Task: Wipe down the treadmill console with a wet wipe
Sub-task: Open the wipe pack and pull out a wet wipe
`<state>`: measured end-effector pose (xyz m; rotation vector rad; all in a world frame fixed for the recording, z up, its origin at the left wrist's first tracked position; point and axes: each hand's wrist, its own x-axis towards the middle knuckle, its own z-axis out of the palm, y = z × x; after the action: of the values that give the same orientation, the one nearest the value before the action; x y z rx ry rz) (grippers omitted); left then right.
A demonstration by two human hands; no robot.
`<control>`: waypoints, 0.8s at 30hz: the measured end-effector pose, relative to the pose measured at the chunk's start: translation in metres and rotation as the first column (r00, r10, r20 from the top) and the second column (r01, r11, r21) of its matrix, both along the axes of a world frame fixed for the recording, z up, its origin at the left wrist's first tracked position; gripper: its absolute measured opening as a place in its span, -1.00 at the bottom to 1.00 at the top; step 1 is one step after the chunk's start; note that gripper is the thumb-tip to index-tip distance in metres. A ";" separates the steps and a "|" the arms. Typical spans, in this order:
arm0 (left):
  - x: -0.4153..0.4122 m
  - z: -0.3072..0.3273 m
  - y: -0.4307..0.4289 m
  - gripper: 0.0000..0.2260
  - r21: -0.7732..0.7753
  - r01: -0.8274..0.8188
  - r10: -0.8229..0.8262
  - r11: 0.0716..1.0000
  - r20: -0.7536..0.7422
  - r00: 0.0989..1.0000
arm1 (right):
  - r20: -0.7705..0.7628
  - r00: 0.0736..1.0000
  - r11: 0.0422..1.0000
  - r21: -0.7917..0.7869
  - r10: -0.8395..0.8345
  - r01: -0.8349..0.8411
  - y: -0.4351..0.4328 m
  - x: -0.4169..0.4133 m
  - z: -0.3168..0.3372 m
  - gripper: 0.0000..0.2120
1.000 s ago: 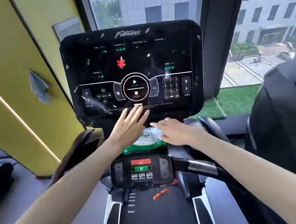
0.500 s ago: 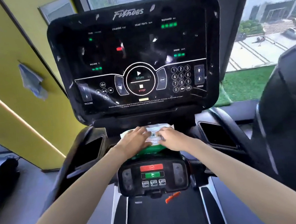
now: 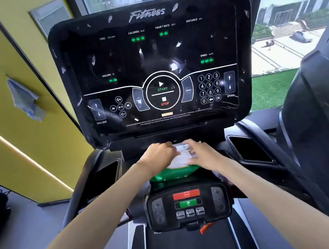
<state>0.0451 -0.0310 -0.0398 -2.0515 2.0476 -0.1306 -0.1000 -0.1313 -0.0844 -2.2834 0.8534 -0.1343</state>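
Note:
The black treadmill console (image 3: 151, 59) stands tilted in front of me, lit, with white smears and specks across its glass. On the ledge just below it lies a green and white wet wipe pack (image 3: 176, 172). My left hand (image 3: 158, 156) curls over the pack's left top. My right hand (image 3: 202, 154) comes from the right, its fingertips pinching at the white flap (image 3: 181, 149) on top. No loose wipe is visible. Motion blur hides the fingertips' exact hold.
A small control panel (image 3: 187, 205) with red and green buttons sits below the pack, with an orange safety clip (image 3: 206, 227) under it. Cup holders (image 3: 250, 150) flank the ledge. A blue cloth (image 3: 24, 99) hangs on the yellow wall. Another black machine (image 3: 322, 124) stands right.
My left hand has dropped from the console's lower edge onto the pack, and both hands have closed in on its top flap. My view has moved closer to the console.

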 end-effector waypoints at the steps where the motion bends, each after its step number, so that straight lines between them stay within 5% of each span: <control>1: 0.002 0.002 -0.001 -0.79 -0.059 0.045 -0.044 0.997 0.014 0.999 | 0.011 1.000 0.999 0.030 -0.017 0.017 0.000 -0.001 0.003 -0.38; 2: 0.005 0.005 0.000 -0.93 -0.085 0.087 -0.084 0.993 0.031 0.996 | 0.015 0.999 0.999 0.037 -0.030 0.029 0.000 -0.001 0.005 -0.34; 5: 0.011 0.006 -0.002 -0.71 -0.214 0.205 -0.192 0.955 0.078 0.978 | 0.015 0.998 0.994 -0.093 -0.054 0.056 0.007 -0.004 0.007 -0.47; 10: 0.014 0.002 -0.002 -0.70 -0.333 0.320 -0.276 0.887 0.172 0.946 | 0.120 0.993 0.976 -0.215 -0.014 0.040 0.014 -0.010 0.010 -0.68; 16: 0.018 -0.001 0.004 -0.68 -0.160 0.201 -0.188 0.967 0.094 0.978 | 0.078 0.994 0.972 -0.228 0.080 -0.060 0.007 0.001 0.010 -0.86; 20: 0.021 -0.020 0.005 -0.82 -0.151 0.008 -0.028 0.988 -0.132 0.991 | 0.024 0.994 0.979 -0.176 0.105 -0.099 0.002 0.009 -0.001 -0.92; 24: 0.017 -0.024 0.006 -0.85 -0.154 -0.136 0.080 0.979 -0.321 0.944 | -0.004 0.997 0.994 -0.086 0.071 -0.071 0.001 0.012 -0.004 -0.56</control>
<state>0.0621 -0.0254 -0.0642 -2.4228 2.1600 0.0412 -0.0878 -0.1300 -0.0882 -2.3913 0.7792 -0.1400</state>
